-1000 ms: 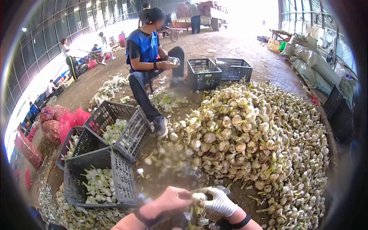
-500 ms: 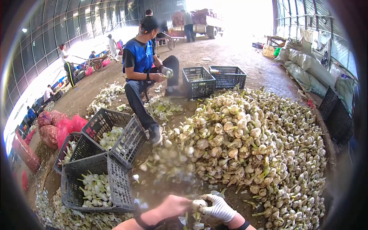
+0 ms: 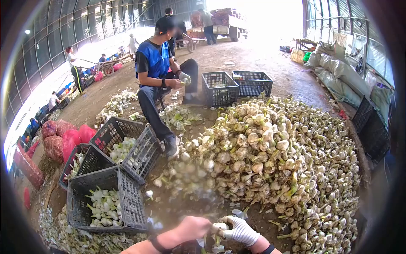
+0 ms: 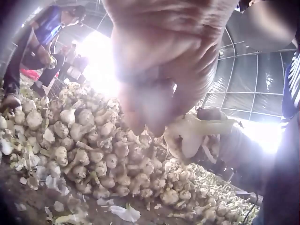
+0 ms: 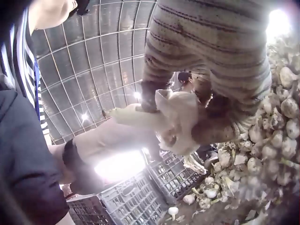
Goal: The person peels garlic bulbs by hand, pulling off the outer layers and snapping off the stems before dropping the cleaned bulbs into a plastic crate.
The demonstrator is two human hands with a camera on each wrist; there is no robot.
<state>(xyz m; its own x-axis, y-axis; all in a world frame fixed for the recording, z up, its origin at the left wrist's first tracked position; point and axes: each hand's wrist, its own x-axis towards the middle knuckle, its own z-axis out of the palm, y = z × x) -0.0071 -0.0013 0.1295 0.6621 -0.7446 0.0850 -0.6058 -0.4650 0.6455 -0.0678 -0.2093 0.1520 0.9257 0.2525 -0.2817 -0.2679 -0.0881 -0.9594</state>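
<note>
- Grip of the right hand [image 3: 242,230], in a white knit glove, is clamped round a garlic bulb [image 3: 219,228] at the near edge of the scene, with the fingers curled over its right side
- Grip of the left hand [image 3: 192,228], bare with a dark band at the wrist, is closed on the same garlic bulb from the left; the two hands meet at the bulb, which is held up off the ground
- Papery husk scraps [image 3: 237,211] lie on the dirt ground [image 3: 177,207] just beyond the hands
- Near left, a grey plastic crate [image 3: 131,199] holds trimmed white bulbs, and green trimmings [image 3: 72,239] lie along its near side
- Just behind it a tilted crate [image 3: 146,148] holds more bulbs, and a third crate [image 3: 94,157] sits to its left
- Right of the crates, a large garlic heap [image 3: 275,161] spreads from the middle to the right
- Red mesh sacks [image 3: 63,135] lie left of the crates
- Farther back, a seated person [image 3: 157,63] in a blue vest handles a bulb, one foot near the heap's left edge
- Two dark crates [image 3: 218,89] stand side by side past the heap, right of that person
- At the far end a loaded truck [image 3: 222,21] stands in bright light, with people beside it
</note>
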